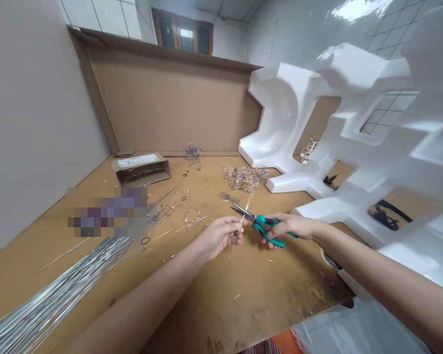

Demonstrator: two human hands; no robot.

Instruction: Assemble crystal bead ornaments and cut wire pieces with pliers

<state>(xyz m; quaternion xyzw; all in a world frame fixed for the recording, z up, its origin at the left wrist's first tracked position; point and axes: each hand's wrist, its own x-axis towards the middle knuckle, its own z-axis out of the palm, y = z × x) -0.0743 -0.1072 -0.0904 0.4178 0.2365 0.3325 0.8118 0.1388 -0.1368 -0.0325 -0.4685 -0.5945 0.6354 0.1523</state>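
Near the middle of the table, my left hand point(221, 237) pinches a few thin metal wires point(249, 198) between thumb and fingers, with their ends sticking out above and below. Long-nose pliers point(261, 220) with green and black handles are in my right hand point(288, 228), its fingers wrapped round the grips. The slim jaws point left and cross the wires just above my left fingertips. Whether the jaws grip the wires I cannot tell. Just beyond the pliers lie short cut wires point(229, 197) and a cluster of bent wire loops point(243, 178).
A thick bundle of straight wires point(70, 285) runs along the left. Behind it are a blurred-out patch point(107, 212) and an opened small cardboard box point(143, 169). Wire rings and a tangled wire pile point(194, 150) lie farther back. White foam packing point(280, 118) stands on the right, brown cardboard point(177, 98) behind.
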